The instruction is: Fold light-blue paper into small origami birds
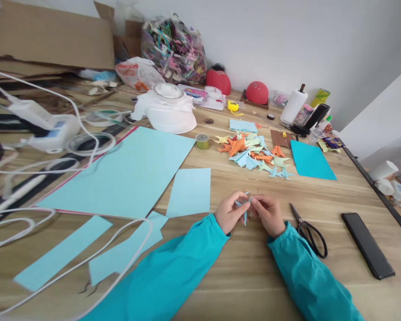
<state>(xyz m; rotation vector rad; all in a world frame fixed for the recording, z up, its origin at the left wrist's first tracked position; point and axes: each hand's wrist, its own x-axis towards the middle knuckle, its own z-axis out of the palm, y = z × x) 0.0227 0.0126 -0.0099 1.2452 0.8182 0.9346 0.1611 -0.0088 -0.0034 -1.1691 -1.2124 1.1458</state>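
Note:
Between my two hands is a small folded light-blue paper piece [245, 216], with narrow points sticking out, like an origami crane. My left hand [231, 211] pinches it from the left, thumb on top. From the other side, my right hand [269, 213] has its thumb and fingers closed on the same paper; its fingertips partly hide it. Beyond the hands lies a pile of folded paper cranes [250, 149] in orange, blue, yellow and pale green. Black-handled scissors [310, 232] rest beside my right sleeve. A light-blue paper square [190, 191] lies to the left of my hands.
A large light-blue sheet [127, 174] and cut strips [65, 252] cover the left, with a white cable [120, 232] looped over them. A black phone [367, 245] lies at right. Turquoise paper [312, 159], a thread spool [202, 141] and a yellow tape measure [233, 106] sit farther back.

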